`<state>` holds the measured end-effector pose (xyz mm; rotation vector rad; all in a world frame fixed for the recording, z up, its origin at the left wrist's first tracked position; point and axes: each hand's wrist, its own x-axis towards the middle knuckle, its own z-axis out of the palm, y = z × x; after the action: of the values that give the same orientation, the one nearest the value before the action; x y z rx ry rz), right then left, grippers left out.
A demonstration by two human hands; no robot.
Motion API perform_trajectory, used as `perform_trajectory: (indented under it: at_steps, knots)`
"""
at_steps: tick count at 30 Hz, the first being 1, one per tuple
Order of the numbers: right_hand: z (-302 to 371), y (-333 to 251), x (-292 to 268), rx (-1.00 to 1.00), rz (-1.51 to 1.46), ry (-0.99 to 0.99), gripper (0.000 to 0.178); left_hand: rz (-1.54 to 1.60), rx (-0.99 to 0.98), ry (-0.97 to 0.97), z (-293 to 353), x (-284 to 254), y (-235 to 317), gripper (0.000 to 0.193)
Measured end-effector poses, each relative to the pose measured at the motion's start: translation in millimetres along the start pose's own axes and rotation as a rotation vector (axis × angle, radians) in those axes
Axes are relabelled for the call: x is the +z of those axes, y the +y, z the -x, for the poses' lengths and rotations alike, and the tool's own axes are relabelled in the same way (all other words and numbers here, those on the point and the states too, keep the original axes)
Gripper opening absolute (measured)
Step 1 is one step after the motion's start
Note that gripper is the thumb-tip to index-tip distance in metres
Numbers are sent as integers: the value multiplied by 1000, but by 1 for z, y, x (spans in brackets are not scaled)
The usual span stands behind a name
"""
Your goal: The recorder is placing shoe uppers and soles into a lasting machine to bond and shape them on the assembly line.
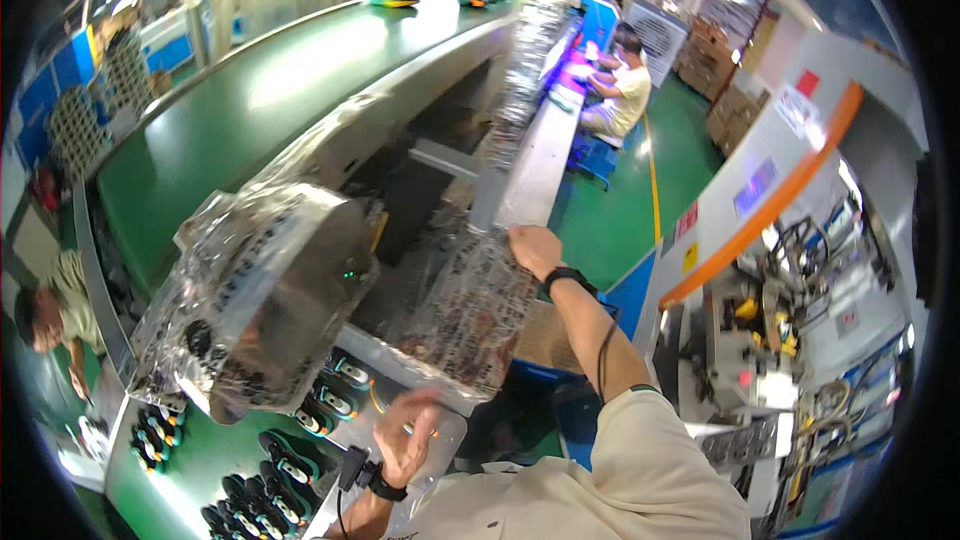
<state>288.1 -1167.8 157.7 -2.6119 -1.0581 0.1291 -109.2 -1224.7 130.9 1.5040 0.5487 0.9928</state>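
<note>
My right hand [537,250] reaches forward, its fingers curled over the far corner of a panel [470,310] wrapped in clear, printed plastic film. Nearer to me, my left hand [405,440] hovers beside a row of black, white and teal shoes [335,395], its fingers apart and a little blurred. I make out nothing in it. Both wrists carry dark bands, with a cable at each. To the left of the panel stands a bulky machine housing [270,290] in the same film, with small green lights.
More shoes [265,500] stand on the green belt at lower left. A wide green conveyor [260,90] runs off ahead. One person [625,85] sits at the line under violet light; another [55,310] is at far left. Machinery with an orange edge [770,210] stands at right.
</note>
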Motion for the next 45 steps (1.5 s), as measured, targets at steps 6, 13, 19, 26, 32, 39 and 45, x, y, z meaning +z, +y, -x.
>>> perform_trajectory:
  at_steps: [6,13,19,26,32,39,45]
  knots:
    - [1,28,4,-93,-145,105,55,-478,397,-114,-89,77,27,31]
    - [7,37,1,-175,-212,140,48,-950,353,-107,-96,118,16,39]
    - [5,39,7,-267,-316,175,40,-1086,273,-98,-96,124,18,40]
    - [6,51,4,-313,-434,170,35,-1132,177,-89,-95,137,24,37]
    - [4,56,2,-382,-456,140,32,-1144,195,-82,-96,135,17,37]
    - [1,60,9,-422,-477,173,29,-1143,175,-113,-97,137,18,37]
    - [0,58,9,-454,-446,191,25,-1131,73,-187,-114,129,53,29]
